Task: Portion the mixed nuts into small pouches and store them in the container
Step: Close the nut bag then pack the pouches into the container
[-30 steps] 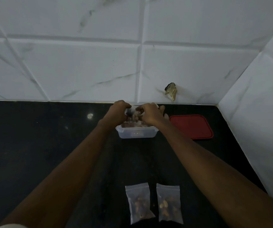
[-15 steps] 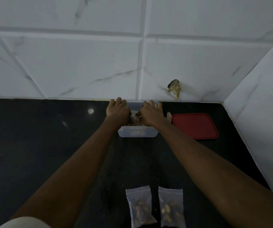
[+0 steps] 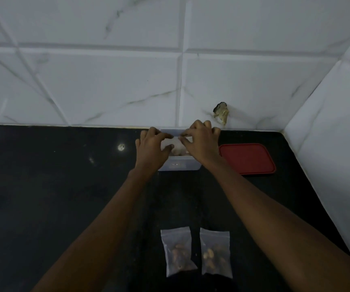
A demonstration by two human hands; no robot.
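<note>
1. Far left of the left hand: black counter [image 3: 54, 197], with a small round glint of light [image 3: 121, 146] on it, level with the knuckles and well apart from them.
2. Left hand [image 3: 152, 148]: arm stretched forward, hand over the left end of the container. Fingers and thumb are curled in, gripping the left side of a pale pouch [image 3: 175, 144].
3. The pouch sits between the two hands, right over the open top of the container and low in it. Cannot tell what is in it; it reads as a whitish lump.
4. Container [image 3: 179, 165]: clear plastic tub under both hands, against the foot of the white tiled wall [image 3: 106, 81]. Its near wall, with a small label, shows below the wrists.
5. Well back from the hands, between the forearms: two sealed clear pouches lying flat side by side, just apart. The left filled pouch [image 3: 178, 251] tilts slightly; the right filled pouch [image 3: 215, 252] lies straighter. Brown mixed nuts [image 3: 177, 257] are bunched in the lower half of each.
6. Right hand [image 3: 201, 142]: over the container's right end, thumb and forefinger pinching the pouch's right side, other fingers arched over the far rim.
7. Just beyond the right hand's fingertips: a chipped patch [image 3: 221, 111] in the wall tile.
8. Right of the right wrist: red lid [image 3: 246, 159] flat on the counter, just beside the container, not touching the hand.
</note>
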